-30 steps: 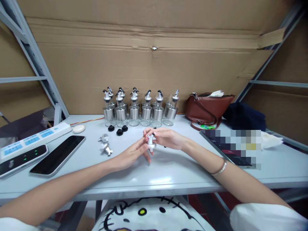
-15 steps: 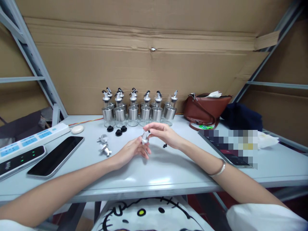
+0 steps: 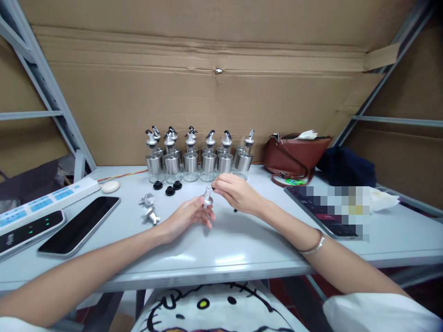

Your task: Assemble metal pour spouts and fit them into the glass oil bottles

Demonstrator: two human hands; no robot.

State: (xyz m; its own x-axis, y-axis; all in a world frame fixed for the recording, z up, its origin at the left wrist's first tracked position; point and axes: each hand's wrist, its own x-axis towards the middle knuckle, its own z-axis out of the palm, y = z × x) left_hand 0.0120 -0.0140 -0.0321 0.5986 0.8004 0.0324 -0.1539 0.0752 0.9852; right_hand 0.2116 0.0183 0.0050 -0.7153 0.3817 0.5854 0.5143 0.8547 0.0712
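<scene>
Above the middle of the table, my left hand [image 3: 194, 213] pinches a silver bottle pourer top [image 3: 208, 200] between thumb and fingers. My right hand [image 3: 235, 191] is closed in a pinch on a small black tip piece [image 3: 213, 188], against the lever of that pourer top. Whether the piece is seated on the lever I cannot tell. To the left lie two more silver pourer tops, one behind [image 3: 148, 199] and one nearer [image 3: 152, 216]. Several black stoppers [image 3: 170, 190] sit behind them. A small black piece [image 3: 236, 210] shows just under my right hand.
Several glass-and-steel oil bottles [image 3: 208, 163] with pourers stand along the back. At left are a phone [image 3: 81, 226], a power strip [image 3: 51, 200] and a white round case [image 3: 110, 186]. A brown bag [image 3: 297, 157] and a dark tablet-like device [image 3: 311, 210] lie right.
My right hand's fingers have closed in on the lever end of the pourer top and shifted slightly right. My left hand keeps its hold.
</scene>
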